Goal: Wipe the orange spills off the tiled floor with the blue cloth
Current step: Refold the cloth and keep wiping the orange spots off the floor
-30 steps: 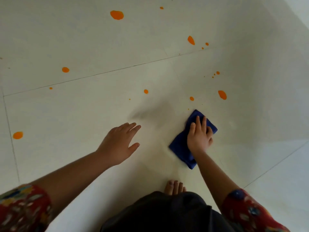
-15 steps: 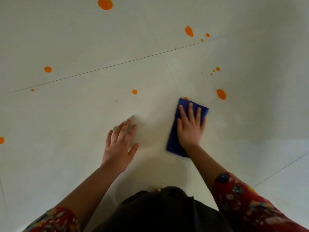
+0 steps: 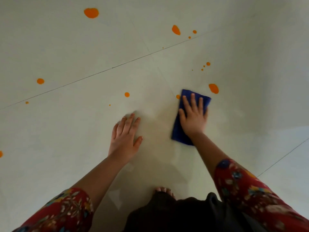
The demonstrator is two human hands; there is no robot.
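My right hand presses flat, fingers spread, on the folded blue cloth, which lies on the pale tiled floor. A small orange spot shows at the cloth's far left corner. A larger orange spill lies just beyond the cloth's far right corner. My left hand rests flat on the bare floor to the left of the cloth, fingers apart, holding nothing. Several more orange spills dot the floor, among them a drop, a big blob and another blob farther off.
Dark grout lines cross the floor diagonally. My bare toes and dark clothing are at the bottom centre. More drops lie at the left and at the left edge.
My right hand has slid the blue cloth forward and turned it lengthwise, up to the small orange spot. My left hand has drawn nearer and settled flat on the floor.
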